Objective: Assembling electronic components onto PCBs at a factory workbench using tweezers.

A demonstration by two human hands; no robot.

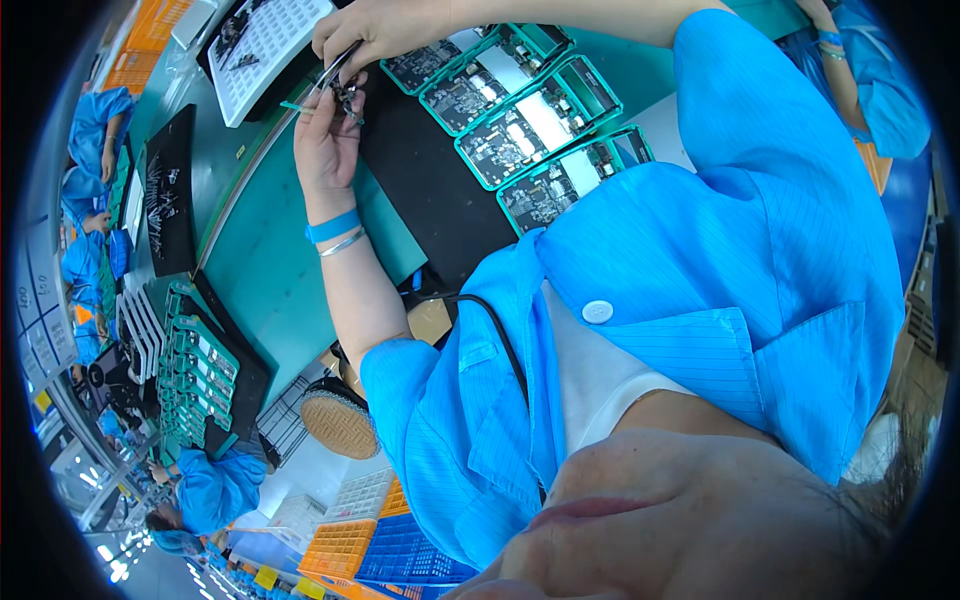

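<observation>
My left hand (327,140), with a blue wristband, is raised at the upper left. Its fingers are closed on a small dark part (346,99) with shiny bits, too small to name. A thin teal strip (292,106) sticks out beside those fingers. Reaching in from the upper right, my right hand (375,35) grips a pair of tweezers (338,64), whose tips point down at the left fingers. A white tray (225,80) holding loose black parts lies just left of the hands. To their right, several circuit boards (505,150) sit in green frames in a row.
A black mat (430,190) lies on the green table (260,240). Across the table are more boards in a green rack (195,375). A round woven stool (340,420) and orange and blue crates (335,550) stand below. Co-workers in blue (215,490) are at left, another (880,90) at upper right.
</observation>
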